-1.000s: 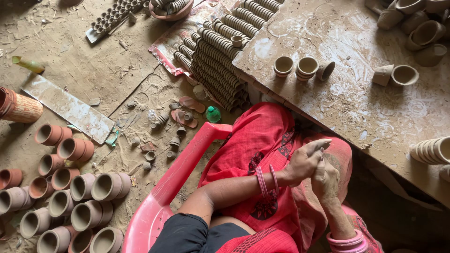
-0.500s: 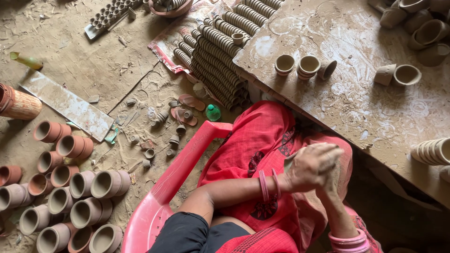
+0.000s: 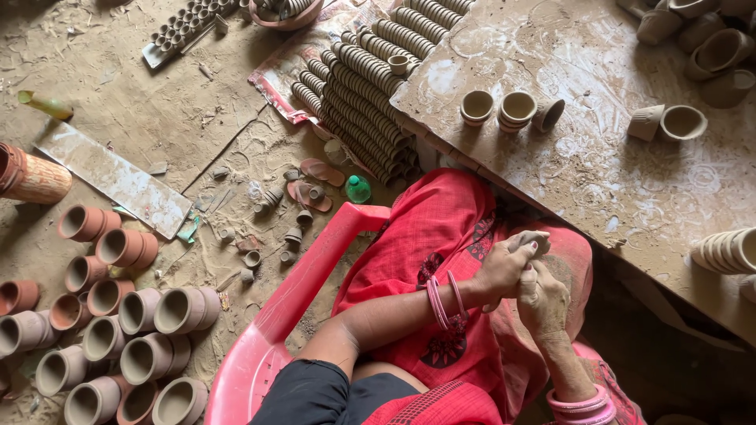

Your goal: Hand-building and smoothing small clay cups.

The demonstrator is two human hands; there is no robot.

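Grey lump of damp clay (image 3: 529,239): pinched at the fingertips of left hand (image 3: 504,267), fingers curled round it from the near side, long axis roughly level and pointing toward the table edge; right hand (image 3: 543,299) pressed against it from below and right, fingers closed, touching the left hand. Both hands over the lap in red cloth (image 3: 441,236), left the nearer to the lump's top. Pink plastic chair arm (image 3: 315,275) to the left. Mud-stained wooden table (image 3: 598,181) just beyond the hands, bearing small unfired clay cups (image 3: 498,107). Flattened red-and-white printed wrapper (image 3: 276,79) on the sandy floor, under rows of stacked ribbed clay cups (image 3: 354,86). Small green bottle cap (image 3: 357,189) beside the chair. Larger terracotta pots (image 3: 118,315) lying on their sides at far left.
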